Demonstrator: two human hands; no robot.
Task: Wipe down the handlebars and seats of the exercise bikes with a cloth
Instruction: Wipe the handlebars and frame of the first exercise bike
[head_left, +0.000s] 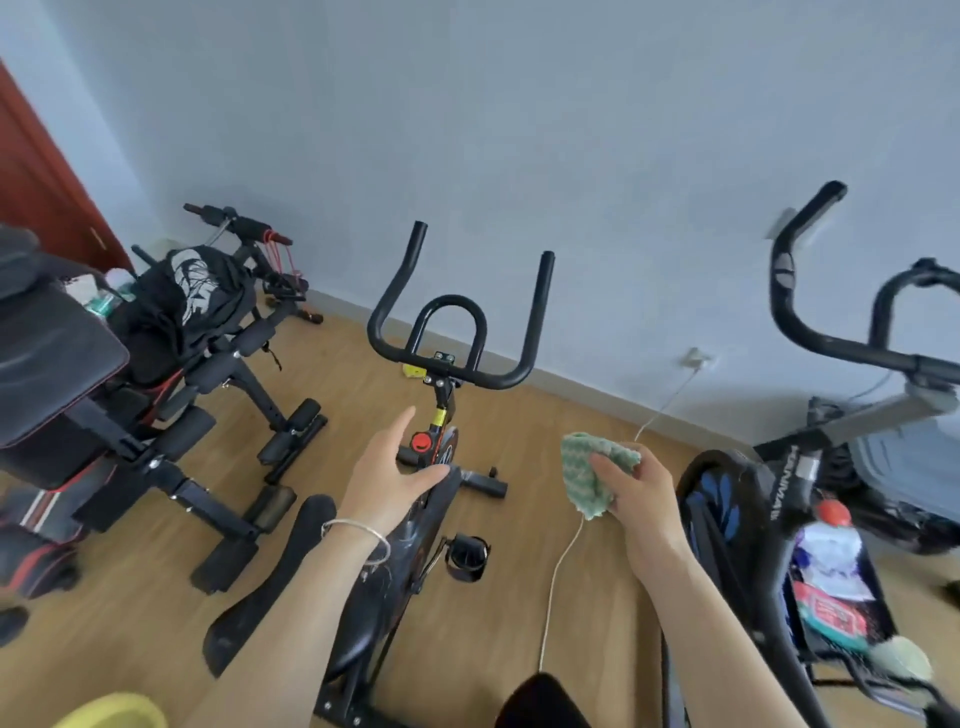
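A black exercise bike stands in the middle, its handlebars (452, 332) rising in two horns toward the wall. Its black seat (275, 571) lies low, to the left of my forearm. My left hand (389, 473), with a silver bracelet on the wrist, reaches out in the air over the bike's frame, fingers spread and holding nothing. My right hand (641, 499) grips a crumpled green and white cloth (592, 473) to the right of that bike. A second bike stands at the right, its black handlebars (831, 332) high and blurred.
A black weight bench (62, 374) with clothing draped on it fills the left side. A white cable (561, 571) runs across the wooden floor to a wall socket (696, 358). The right bike carries a pouch (831, 582) full of items. A red door is at far left.
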